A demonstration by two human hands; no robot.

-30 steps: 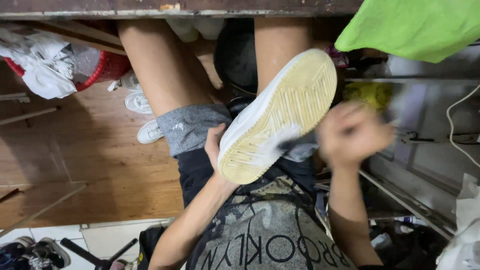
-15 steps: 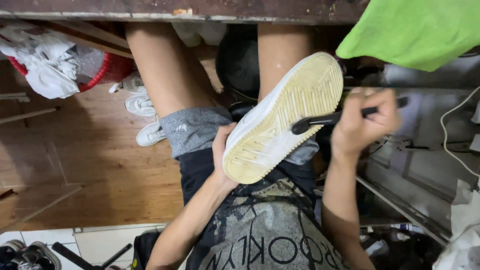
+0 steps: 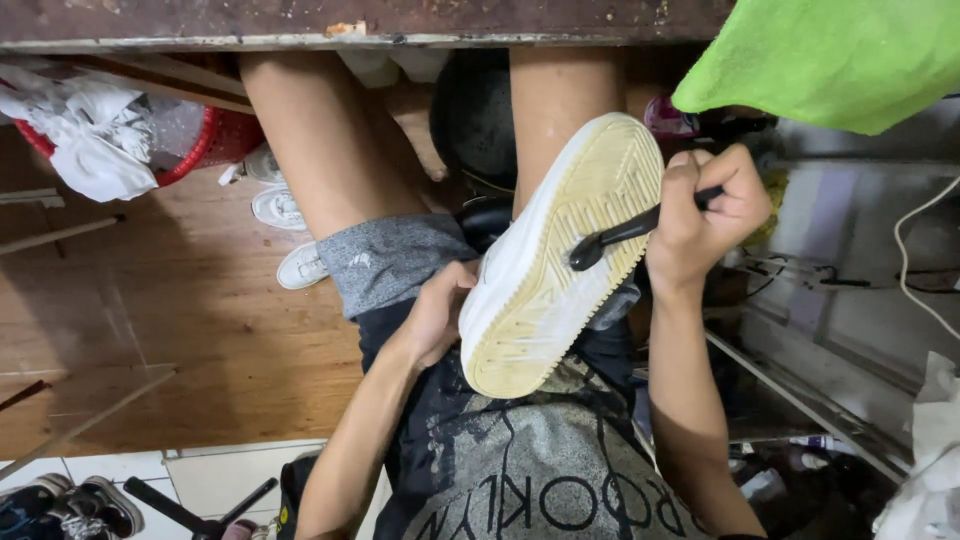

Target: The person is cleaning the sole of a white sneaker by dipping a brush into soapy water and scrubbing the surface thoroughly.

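A white sneaker (image 3: 560, 260) lies sole-up over my lap, its yellowed tread facing the camera. My left hand (image 3: 437, 312) grips its side near the heel end. My right hand (image 3: 706, 212) is closed around the handle of a small black brush (image 3: 622, 236), whose head rests on the sole's right half. I sit in grey shorts and a dark printed shirt, knees apart under a wooden table edge (image 3: 360, 25).
A red basket (image 3: 205, 140) with white cloths sits at the upper left on the wooden floor. Two white shoes (image 3: 285, 230) lie beside my left leg. A green cloth (image 3: 830, 55) hangs at the upper right. Dark sneakers (image 3: 60, 505) lie at the bottom left.
My right hand has gone from a blurred motion low on the sole to holding the brush against the sole's upper right part. The sneaker and left hand stay almost in place.
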